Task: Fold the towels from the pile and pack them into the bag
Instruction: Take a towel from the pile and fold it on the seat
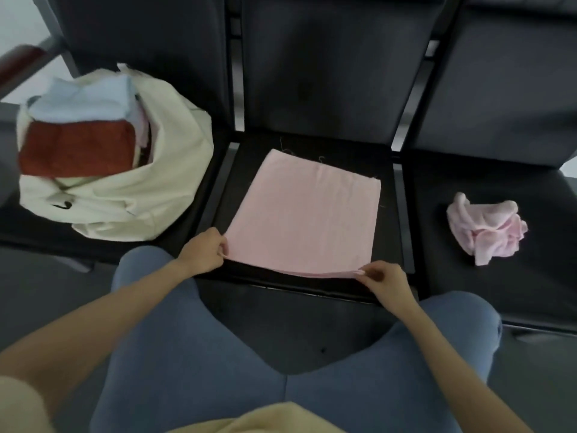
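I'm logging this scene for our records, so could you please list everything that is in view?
flat towel: one, pink, spread on the middle seat
crumpled towel: one, pink, on the right seat
bag: one, cream, open, on the left seat
folded towels: one rust red, one light blue, in the bag's mouth
seats: three, black, in a row
left hand: pinches the flat towel's near left corner
right hand: pinches its near right corner
legs: two, in blue trousers
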`<move>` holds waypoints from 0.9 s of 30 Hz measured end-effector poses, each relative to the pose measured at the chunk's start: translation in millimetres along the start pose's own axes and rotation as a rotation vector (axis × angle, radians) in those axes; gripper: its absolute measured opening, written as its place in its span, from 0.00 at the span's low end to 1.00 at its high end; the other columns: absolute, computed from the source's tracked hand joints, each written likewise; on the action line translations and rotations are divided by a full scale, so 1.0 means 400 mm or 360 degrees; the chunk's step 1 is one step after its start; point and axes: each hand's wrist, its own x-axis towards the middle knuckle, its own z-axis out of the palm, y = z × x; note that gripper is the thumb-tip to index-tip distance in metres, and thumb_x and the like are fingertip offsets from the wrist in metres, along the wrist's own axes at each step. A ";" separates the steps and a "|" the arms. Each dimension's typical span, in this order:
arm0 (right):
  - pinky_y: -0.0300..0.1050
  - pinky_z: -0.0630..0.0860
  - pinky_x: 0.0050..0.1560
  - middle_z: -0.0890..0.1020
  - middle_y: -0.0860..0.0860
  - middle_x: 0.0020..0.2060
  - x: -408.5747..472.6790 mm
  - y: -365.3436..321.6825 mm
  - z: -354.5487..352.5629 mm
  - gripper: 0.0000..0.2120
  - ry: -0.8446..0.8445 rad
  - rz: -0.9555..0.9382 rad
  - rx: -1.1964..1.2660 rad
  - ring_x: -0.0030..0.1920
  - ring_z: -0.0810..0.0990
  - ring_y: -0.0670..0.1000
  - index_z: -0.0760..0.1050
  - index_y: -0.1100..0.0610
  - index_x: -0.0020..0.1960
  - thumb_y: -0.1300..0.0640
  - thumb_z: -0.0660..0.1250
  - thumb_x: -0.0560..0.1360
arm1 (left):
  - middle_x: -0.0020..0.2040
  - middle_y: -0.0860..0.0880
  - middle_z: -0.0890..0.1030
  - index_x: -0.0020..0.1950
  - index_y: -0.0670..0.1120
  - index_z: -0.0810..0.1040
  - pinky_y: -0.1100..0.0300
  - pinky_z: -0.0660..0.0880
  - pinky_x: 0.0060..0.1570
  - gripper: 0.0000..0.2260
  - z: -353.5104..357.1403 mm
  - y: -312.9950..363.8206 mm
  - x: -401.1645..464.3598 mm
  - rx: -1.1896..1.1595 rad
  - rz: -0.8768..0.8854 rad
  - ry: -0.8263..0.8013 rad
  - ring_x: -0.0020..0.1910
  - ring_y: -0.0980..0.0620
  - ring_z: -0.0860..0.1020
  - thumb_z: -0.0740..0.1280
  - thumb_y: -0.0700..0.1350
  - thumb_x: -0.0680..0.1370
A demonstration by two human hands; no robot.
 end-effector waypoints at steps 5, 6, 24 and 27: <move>0.25 0.72 0.39 0.80 0.50 0.37 -0.021 0.023 0.009 0.04 0.0004 -0.0130 -0.0129 0.37 0.78 0.42 0.83 0.60 0.43 0.63 0.75 0.69 | 0.55 0.47 0.73 0.53 0.47 0.78 0.53 0.67 0.54 0.16 0.033 0.148 -0.037 0.0368 0.0311 0.0148 0.55 0.45 0.71 0.69 0.52 0.69; 0.25 0.72 0.40 0.81 0.50 0.38 -0.021 0.029 0.008 0.04 0.0012 -0.0128 -0.0123 0.36 0.79 0.42 0.83 0.60 0.44 0.64 0.75 0.69 | 0.56 0.47 0.73 0.56 0.46 0.78 0.53 0.67 0.54 0.17 0.053 0.189 -0.042 0.0247 0.0466 0.0137 0.56 0.46 0.71 0.69 0.53 0.70; 0.44 0.79 0.44 0.83 0.55 0.42 0.288 0.053 -0.078 0.04 0.0035 0.0219 -0.0065 0.41 0.82 0.50 0.80 0.59 0.49 0.61 0.69 0.75 | 0.45 0.47 0.80 0.50 0.42 0.79 0.51 0.73 0.37 0.09 0.231 0.511 0.059 -0.0416 0.0997 0.0097 0.42 0.46 0.78 0.65 0.47 0.79; 0.41 0.75 0.48 0.80 0.50 0.44 0.447 0.050 -0.060 0.10 0.0408 0.0384 -0.0122 0.45 0.79 0.49 0.78 0.61 0.55 0.57 0.67 0.76 | 0.41 0.47 0.81 0.47 0.42 0.77 0.51 0.73 0.34 0.11 0.212 0.515 0.056 -0.0363 0.0971 0.0100 0.37 0.46 0.78 0.63 0.49 0.80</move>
